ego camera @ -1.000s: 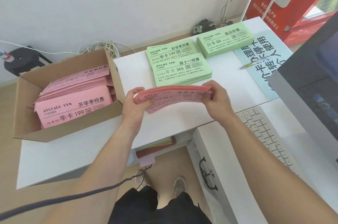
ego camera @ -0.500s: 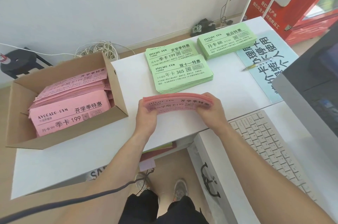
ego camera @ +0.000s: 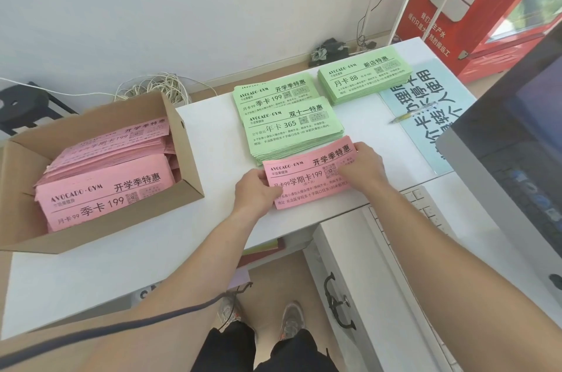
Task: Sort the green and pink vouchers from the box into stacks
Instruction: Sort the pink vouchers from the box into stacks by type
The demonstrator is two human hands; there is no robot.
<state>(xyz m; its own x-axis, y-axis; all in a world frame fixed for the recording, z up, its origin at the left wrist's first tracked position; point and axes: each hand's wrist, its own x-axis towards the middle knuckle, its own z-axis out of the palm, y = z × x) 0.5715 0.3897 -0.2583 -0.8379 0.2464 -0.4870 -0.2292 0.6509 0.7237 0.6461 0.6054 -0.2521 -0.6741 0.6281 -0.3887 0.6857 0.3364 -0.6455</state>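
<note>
A pink voucher stack (ego camera: 307, 175) lies flat on the white table (ego camera: 213, 134), just in front of a green stack (ego camera: 293, 131). My left hand (ego camera: 257, 192) holds its left end and my right hand (ego camera: 363, 168) holds its right end, fingers over the top sheet. Another green stack (ego camera: 272, 92) sits behind, and a third green stack (ego camera: 365, 78) lies further right. The cardboard box (ego camera: 185, 158) at the left holds several pink vouchers (ego camera: 103, 186).
A monitor (ego camera: 517, 158) and a white keyboard (ego camera: 425, 219) stand at the right. A pen (ego camera: 413, 113) lies on a blue sign (ego camera: 431, 116). A coil of white cable (ego camera: 155, 90) lies behind the box. A drawer unit (ego camera: 349, 280) is below the table's front edge.
Both hands have carried the pink stack forward and down, from held on edge in the air to lying flat on the table in front of the green stack.
</note>
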